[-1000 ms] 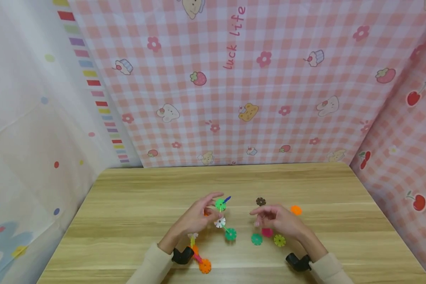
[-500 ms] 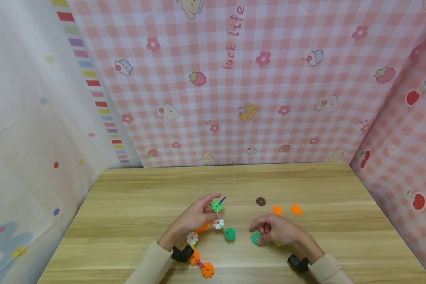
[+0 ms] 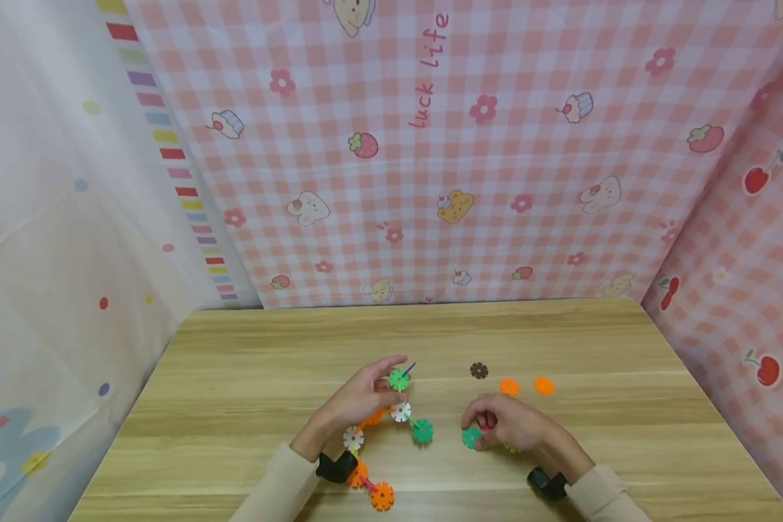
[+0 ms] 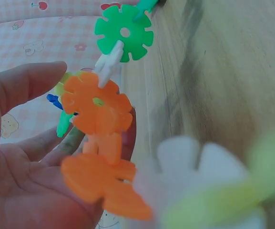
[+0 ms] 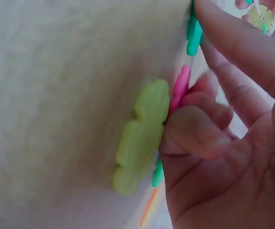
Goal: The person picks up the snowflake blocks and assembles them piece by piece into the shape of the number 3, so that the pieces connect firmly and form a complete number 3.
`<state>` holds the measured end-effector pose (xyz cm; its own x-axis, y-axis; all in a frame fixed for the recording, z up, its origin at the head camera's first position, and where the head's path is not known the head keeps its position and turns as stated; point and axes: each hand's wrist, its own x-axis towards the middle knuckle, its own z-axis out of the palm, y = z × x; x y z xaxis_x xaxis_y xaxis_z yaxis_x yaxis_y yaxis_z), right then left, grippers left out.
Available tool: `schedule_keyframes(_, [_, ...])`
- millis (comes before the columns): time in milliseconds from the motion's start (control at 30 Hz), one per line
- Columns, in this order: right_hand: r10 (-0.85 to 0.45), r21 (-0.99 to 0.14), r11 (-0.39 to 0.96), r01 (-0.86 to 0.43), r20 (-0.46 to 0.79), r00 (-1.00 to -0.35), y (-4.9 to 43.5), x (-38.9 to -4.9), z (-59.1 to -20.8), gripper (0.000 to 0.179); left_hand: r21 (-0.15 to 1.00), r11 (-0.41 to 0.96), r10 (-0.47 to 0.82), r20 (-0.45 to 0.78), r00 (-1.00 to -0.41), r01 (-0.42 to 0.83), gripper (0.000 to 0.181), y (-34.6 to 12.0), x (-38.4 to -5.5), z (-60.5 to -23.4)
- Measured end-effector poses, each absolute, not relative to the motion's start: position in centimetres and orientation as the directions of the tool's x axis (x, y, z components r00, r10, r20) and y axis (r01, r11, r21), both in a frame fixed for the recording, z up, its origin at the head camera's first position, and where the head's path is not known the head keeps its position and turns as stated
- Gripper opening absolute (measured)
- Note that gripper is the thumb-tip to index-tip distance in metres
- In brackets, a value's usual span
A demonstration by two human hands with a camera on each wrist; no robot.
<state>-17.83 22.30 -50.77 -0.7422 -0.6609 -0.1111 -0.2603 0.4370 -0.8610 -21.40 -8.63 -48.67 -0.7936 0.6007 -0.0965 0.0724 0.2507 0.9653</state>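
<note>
My left hand [image 3: 364, 397] holds a chain of slotted, flower-shaped plastic discs near its upper part, thumb in front. Along the chain come a green disc [image 3: 399, 379] with a blue one edge-on, a white disc [image 3: 401, 412], a darker green disc [image 3: 423, 431] and, trailing toward me, white and orange discs [image 3: 382, 496]. Down at the tabletop, my right hand [image 3: 512, 424] pinches a loose teal disc [image 3: 470, 437] between thumb and forefinger. A pink disc [image 5: 179, 88] and a yellow-green disc [image 5: 142, 138] lie beside that hand, mostly hidden by it in the head view.
Beyond the right hand lie a brown disc [image 3: 479, 370] and two orange discs [image 3: 509, 386] on the wooden table [image 3: 267, 348]. A pink checked cloth [image 3: 528, 159] hangs behind the table's back edge. Both wrists carry black cameras [image 3: 548, 483].
My right hand has come down toward me onto the teal disc, uncovering an orange disc behind it. The left hand and chain shifted slightly left, then stayed nearly still.
</note>
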Motion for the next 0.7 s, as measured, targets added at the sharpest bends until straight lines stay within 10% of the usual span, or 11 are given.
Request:
schedule_keyframes(400, [-0.563,-0.837,0.510,-0.199,-0.149,-0.813,21.3,-18.2,-49.9,0.015,0.955,0.280,0.588,-0.093,-0.804,0.095,0.061,-8.3,-21.5,-48.8])
schedule_keyframes(700, [-0.362,-0.961,0.270,-0.060,-0.043,-0.931,19.0,-19.5,-48.6,0.019,0.953,0.301,0.509,-0.124,-0.852,0.041,0.056,-7.7,-21.6,-48.3])
